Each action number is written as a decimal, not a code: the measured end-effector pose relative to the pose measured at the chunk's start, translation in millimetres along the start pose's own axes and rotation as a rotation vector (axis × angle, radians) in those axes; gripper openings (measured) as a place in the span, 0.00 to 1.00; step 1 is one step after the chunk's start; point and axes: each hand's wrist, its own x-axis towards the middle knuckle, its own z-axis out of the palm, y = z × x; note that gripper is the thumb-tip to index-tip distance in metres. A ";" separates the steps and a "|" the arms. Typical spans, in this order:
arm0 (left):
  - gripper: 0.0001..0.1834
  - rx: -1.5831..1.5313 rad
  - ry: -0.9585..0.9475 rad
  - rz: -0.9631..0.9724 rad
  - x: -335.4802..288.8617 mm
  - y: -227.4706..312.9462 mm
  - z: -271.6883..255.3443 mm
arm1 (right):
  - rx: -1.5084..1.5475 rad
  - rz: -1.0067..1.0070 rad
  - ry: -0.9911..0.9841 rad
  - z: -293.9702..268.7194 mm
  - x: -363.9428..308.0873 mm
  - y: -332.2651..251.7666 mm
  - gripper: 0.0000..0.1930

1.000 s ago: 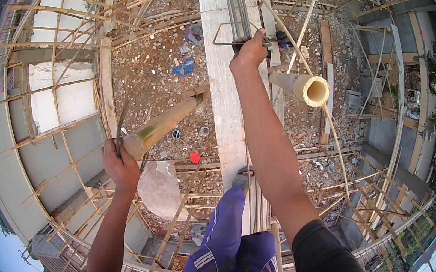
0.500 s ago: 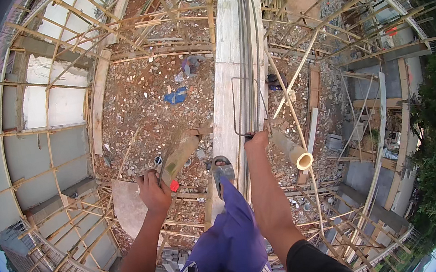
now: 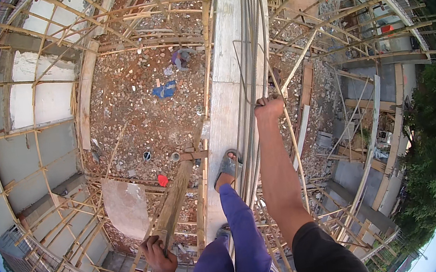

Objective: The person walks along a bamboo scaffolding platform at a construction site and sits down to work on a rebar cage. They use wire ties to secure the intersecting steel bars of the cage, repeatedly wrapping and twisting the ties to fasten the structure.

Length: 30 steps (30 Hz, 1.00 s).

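My right hand [image 3: 269,108] is closed on a thin bent steel stirrup [image 3: 243,72], at its near end. The stirrup lies over a bundle of long steel bars [image 3: 248,33] running along a pale board walkway [image 3: 225,88]. Low on the left, my left hand [image 3: 159,256] is curled in front of a thick bamboo pole [image 3: 174,199]. A thin dark piece shows at its fingers, too small to name. My foot in a dark sandal [image 3: 229,167] stands on the board, left of the bars.
The walkway is raised; rubble-strewn ground [image 3: 137,108] lies far below on both sides. Bamboo scaffolding [image 3: 38,126] lines the left wall, with more poles [image 3: 347,31] at right. A blue sheet [image 3: 164,90] and a red object [image 3: 163,180] lie below.
My right hand has moved farther forward and right with the stirrup. My left hand has dropped back toward the lower edge. My legs have shifted in a step along the board.
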 end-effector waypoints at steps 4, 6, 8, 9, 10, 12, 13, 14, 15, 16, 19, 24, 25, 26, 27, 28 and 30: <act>0.15 0.012 -0.039 -0.068 -6.9 -0.4 -3.1 | -0.179 0.004 0.135 31.3 15.2 -11.1 0.07; 0.16 0.006 -0.063 -0.098 -0.4 -2.4 -5.7 | -0.211 0.073 0.126 -22.6 28.3 5.4 0.10; 0.17 -0.001 -0.059 -0.125 2.0 3.8 -4.2 | -0.281 0.105 0.225 -37.6 27.9 23.8 0.15; 0.17 0.001 -0.067 -0.135 -0.2 2.4 -7.6 | -0.320 0.111 0.314 -42.0 25.3 36.0 0.17; 0.18 0.003 -0.069 -0.135 3.4 -0.5 -8.2 | -0.323 0.111 0.275 -16.3 42.5 33.5 0.17; 0.18 0.020 -0.052 -0.127 10.0 -2.6 -3.7 | -0.335 0.115 0.201 34.1 75.9 31.4 0.15; 0.18 0.024 -0.037 -0.109 11.2 -7.7 1.1 | -0.296 0.102 0.121 59.7 98.3 25.4 0.11; 0.18 0.025 -0.040 -0.090 7.5 -11.4 1.4 | -0.252 0.082 0.038 85.9 121.1 15.1 0.08; 0.18 0.025 -0.028 -0.083 9.7 -15.2 5.4 | -0.212 0.063 -0.045 112.6 141.5 5.1 0.06; 0.18 0.043 -0.032 -0.102 8.8 -14.0 3.9 | -0.259 0.047 -0.097 127.7 135.0 9.3 0.06; 0.20 0.063 -0.041 -0.143 4.8 -3.3 -3.1 | -0.389 0.006 -0.085 89.4 94.2 10.5 0.08; 0.20 0.055 -0.044 -0.131 12.6 -6.0 -4.3 | -0.472 0.107 0.060 84.2 142.7 -3.5 0.12; 0.19 0.063 -0.039 -0.140 12.1 -3.9 -6.0 | -0.499 0.108 -0.009 108.1 139.0 1.5 0.13; 0.19 0.064 -0.032 -0.138 14.1 -4.0 -3.5 | -0.518 0.097 -0.079 127.1 139.3 1.2 0.13; 0.18 0.055 -0.028 -0.134 15.6 -3.4 -1.0 | -0.605 0.063 -0.097 131.5 148.6 0.0 0.13; 0.18 0.056 -0.025 -0.142 14.8 -0.5 -2.8 | -0.699 0.042 -0.116 132.1 145.5 4.1 0.13; 0.16 0.045 -0.040 -0.168 11.8 4.5 -5.4 | -0.816 0.034 0.022 107.2 130.4 0.0 0.15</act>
